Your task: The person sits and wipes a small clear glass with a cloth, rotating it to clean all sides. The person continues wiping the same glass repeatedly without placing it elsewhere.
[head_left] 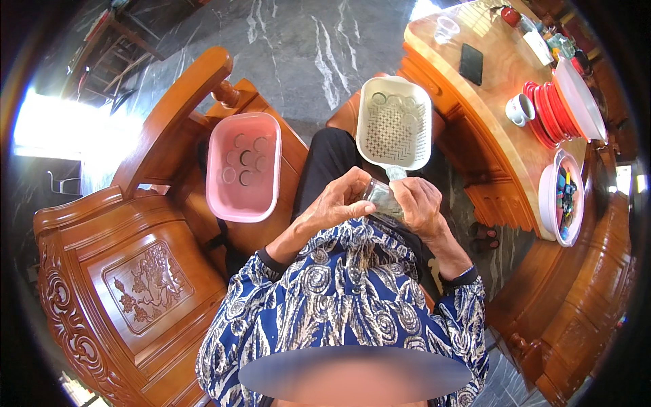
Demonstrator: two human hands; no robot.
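In front of my lap, my left hand (339, 201) is closed round the side of a clear drinking glass (382, 201). My right hand (419, 205) meets the glass from the other side, its fingers bent over a pale crumpled cloth (395, 173) whose end sticks out above them. Much of the cloth is hidden by the fingers. Just beyond my hands stands a cream perforated basket (363, 146) with several clear glasses (393, 100) at its far end. To the left, a pink basin (211, 169) holds several more round glasses (245, 159).
The pink basin rests on a carved wooden chair (146, 278). A wooden table (434, 57) on the right bears a black phone (471, 64), a white mug (519, 109), red-rimmed dishes (548, 112) on edge, and a pale basin (548, 203) of small dark and coloured items.
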